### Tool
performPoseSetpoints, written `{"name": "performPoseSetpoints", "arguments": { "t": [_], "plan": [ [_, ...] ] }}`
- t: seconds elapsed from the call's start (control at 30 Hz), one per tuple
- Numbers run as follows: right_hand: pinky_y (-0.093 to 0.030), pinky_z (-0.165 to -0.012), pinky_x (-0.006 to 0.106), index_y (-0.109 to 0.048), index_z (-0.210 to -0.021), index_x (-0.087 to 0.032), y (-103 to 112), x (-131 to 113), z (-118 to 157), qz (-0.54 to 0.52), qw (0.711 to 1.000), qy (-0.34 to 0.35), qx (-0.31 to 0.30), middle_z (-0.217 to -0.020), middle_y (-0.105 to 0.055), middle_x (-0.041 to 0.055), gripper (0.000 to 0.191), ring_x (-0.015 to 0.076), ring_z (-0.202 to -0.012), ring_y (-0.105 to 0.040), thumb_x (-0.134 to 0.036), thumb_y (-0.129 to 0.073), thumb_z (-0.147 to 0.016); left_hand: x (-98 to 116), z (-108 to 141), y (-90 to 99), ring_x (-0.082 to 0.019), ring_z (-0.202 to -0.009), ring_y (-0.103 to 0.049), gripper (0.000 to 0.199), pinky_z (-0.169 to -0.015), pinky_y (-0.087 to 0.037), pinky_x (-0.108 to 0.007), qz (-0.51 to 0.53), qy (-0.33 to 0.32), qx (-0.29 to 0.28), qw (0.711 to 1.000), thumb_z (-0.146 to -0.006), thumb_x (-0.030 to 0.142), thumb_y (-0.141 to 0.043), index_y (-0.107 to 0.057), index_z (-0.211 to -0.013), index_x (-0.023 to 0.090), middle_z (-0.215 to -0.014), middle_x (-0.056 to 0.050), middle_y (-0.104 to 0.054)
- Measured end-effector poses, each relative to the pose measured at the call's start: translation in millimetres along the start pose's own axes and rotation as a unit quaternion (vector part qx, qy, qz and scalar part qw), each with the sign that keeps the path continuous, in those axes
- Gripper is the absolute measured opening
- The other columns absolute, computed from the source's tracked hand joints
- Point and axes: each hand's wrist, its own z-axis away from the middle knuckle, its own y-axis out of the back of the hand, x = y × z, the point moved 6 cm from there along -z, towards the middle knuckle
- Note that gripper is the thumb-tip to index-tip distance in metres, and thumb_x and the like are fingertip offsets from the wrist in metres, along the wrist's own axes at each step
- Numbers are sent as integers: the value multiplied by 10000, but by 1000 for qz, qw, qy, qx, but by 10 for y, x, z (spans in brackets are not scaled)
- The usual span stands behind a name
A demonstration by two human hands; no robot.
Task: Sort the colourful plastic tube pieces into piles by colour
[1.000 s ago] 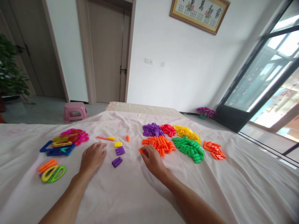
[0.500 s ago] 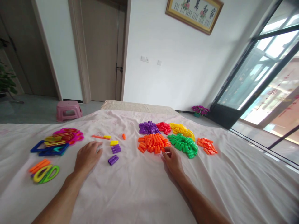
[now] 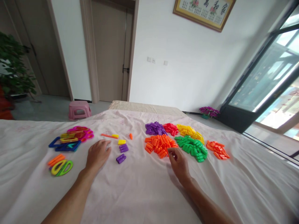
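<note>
My left hand [image 3: 97, 155] lies palm down on the white cloth, fingers stretched forward and thumb apart, holding nothing that I can see. Just right of it are two purple plastic pieces [image 3: 123, 148], a yellow piece [image 3: 121, 142] and a thin orange strip with a yellow end [image 3: 109, 136]. At the near right edge of a heap of orange tube-like pieces [image 3: 158, 143] is my right hand [image 3: 179, 164]. Its thumb and fingers are curled together against the heap; whatever lies between the fingertips is hidden. The green heap [image 3: 192, 147] sits beyond it to the right.
Purple [image 3: 155, 128], red [image 3: 170, 128] and yellow [image 3: 190, 133] heaps stand behind. Red-orange pieces [image 3: 217, 150] lie far right. At left are blue frames [image 3: 67, 147], pink flower shapes [image 3: 87, 134] and yellow-green scissors-like loops [image 3: 62, 168]. A pink stool [image 3: 79, 109] stands beyond the cloth.
The view has turned to the left, so everything appears shifted right. My right-hand fingers look more curled at the orange heap. The left hand stays resting on the cloth.
</note>
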Motion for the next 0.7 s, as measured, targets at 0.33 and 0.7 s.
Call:
{"name": "performPoseSetpoints", "arguments": {
  "t": [0.33, 0.7],
  "plan": [
    [-481, -936, 325, -634, -1262, -203, -1220, -945, -412, 55, 966, 87, -238, -1212, -668, 100, 410, 208, -1097, -627, -95, -503, -888, 39, 21, 58, -253, -1263, -535, 401, -1071, -361, -386, 8, 14, -10, 1000, -919, 305, -476, -659, -1267, 226, -1352, -93, -620],
    [-433, -840, 340, -662, -1133, -185, -2008, -1016, -647, 244, 908, 143, -308, -1120, -669, 131, 270, 252, -1063, -594, -183, -440, -980, 27, 8, 44, -244, -1255, -540, 391, -1075, -357, -390, 18, 15, -11, 1000, -918, 291, -483, -663, -1260, 226, -1358, -100, -613]
  ]
}}
